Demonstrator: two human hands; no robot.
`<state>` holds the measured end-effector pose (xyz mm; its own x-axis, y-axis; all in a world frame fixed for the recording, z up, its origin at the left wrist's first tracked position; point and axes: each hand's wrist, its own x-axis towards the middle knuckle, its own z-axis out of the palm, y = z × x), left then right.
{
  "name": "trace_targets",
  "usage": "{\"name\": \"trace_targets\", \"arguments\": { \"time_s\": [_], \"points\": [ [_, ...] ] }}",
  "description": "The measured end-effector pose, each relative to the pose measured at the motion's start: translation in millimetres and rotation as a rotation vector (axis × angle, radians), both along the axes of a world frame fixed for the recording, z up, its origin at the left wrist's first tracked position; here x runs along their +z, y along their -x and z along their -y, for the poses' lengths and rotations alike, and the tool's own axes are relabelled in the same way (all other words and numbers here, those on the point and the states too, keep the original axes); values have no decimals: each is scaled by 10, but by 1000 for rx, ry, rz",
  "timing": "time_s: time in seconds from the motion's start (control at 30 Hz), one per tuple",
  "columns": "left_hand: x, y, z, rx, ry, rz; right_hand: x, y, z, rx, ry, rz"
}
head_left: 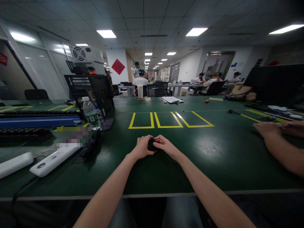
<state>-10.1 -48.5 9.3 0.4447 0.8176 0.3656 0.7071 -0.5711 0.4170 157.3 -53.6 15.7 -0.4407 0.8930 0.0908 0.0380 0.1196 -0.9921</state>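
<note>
Between my two hands is a small black rounded object (151, 144), too dark to name more closely. My left hand (142, 148) wraps round it from the left, with the thumb along its near side. From the right, my right hand (164, 146) closes its fingertips and thumb on its edge. Both hands are at the green table (185, 171), a little nearer than the yellow tape outlines (167, 127). Part of the object is hidden behind my fingers.
On the left stand a water bottle (91, 114), an open computer case (95, 91) and a white power strip (55, 161). A clipboard with paper (173, 99) and a white cup (140, 92) are farther back. Another person's hand (268, 129) rests at the right.
</note>
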Motion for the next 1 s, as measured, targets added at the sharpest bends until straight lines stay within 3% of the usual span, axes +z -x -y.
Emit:
{"name": "trace_targets", "arguments": {
  "time_s": [0.23,0.43,0.73,1.0],
  "points": [
    [10,4,26,0,9,15,39,52,34,-91,27,109],
    [1,18,24,-9,-14,12,29,0,39,26,10,50],
    [-65,3,-34,4,-49,0,-72,35,-66,-47,37,41],
    [-26,11,-1,10,-27,-9,16,-25,11,65,25,26]
  ]
}}
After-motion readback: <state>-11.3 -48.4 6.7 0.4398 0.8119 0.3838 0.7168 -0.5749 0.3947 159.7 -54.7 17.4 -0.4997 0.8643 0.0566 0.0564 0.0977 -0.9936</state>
